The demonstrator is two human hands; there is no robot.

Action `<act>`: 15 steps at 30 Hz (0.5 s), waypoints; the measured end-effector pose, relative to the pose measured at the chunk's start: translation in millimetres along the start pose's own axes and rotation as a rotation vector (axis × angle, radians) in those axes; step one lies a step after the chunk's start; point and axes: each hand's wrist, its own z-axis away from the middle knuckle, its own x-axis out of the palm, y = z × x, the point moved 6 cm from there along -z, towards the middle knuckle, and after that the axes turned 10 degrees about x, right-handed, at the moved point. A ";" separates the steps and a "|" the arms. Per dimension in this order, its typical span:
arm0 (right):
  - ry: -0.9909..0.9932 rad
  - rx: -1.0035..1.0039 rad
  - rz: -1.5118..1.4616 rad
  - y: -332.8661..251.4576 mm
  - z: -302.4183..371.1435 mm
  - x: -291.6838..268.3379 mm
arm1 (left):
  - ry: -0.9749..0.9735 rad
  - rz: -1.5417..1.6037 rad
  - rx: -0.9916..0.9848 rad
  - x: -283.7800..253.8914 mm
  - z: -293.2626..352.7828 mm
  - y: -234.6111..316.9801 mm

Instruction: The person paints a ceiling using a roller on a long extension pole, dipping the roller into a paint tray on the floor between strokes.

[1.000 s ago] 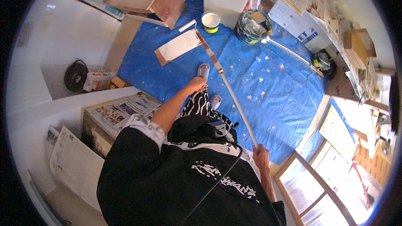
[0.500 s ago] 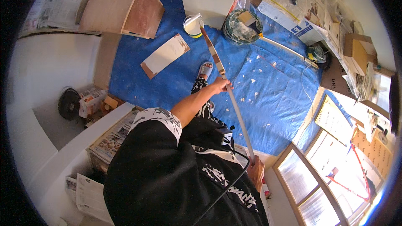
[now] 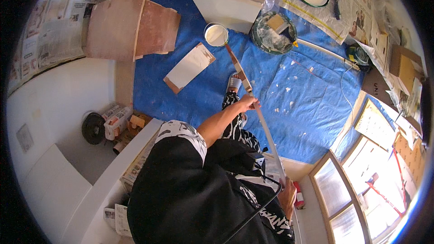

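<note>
A long thin strip (image 3: 266, 131), brown and patchy at its far end and whitish nearer me, slants across in front of my body. My left hand (image 3: 248, 103) is closed around its middle. My right hand (image 3: 287, 197) is closed at its near end, low beside my right hip; the fingers are partly hidden. The strip's far tip comes close to the rim of an open can of white paint (image 3: 216, 35); whether it touches cannot be made out. Left of the can lies a flat board (image 3: 190, 68), white with bare brown ends.
A blue sheet (image 3: 307, 113) covers the floor. A dark bucket (image 3: 289, 40) stands at the far side, with a pale pole (image 3: 325, 53) beside it. Brown panels (image 3: 115, 31) lean at the left. A glazed wooden frame (image 3: 334, 190) and a red cylinder (image 3: 299, 195) are at the right.
My view has shifted, so the room appears slightly lower and further right. Both hands keep their hold on the strip. More of the red cylinder beside my right hand shows.
</note>
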 end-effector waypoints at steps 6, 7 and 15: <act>-0.070 0.037 -0.050 -15.4 -18.2 -2.1 | -0.060 -0.091 0.035 -6.2 -6.7 23.2; -0.073 0.035 -0.043 -16.9 -19.7 -5.3 | -0.070 -0.081 0.043 -7.3 -9.8 24.6; -0.067 -0.002 -0.021 36.6 -7.2 -10.7 | -0.061 -0.039 0.131 23.3 12.0 -10.5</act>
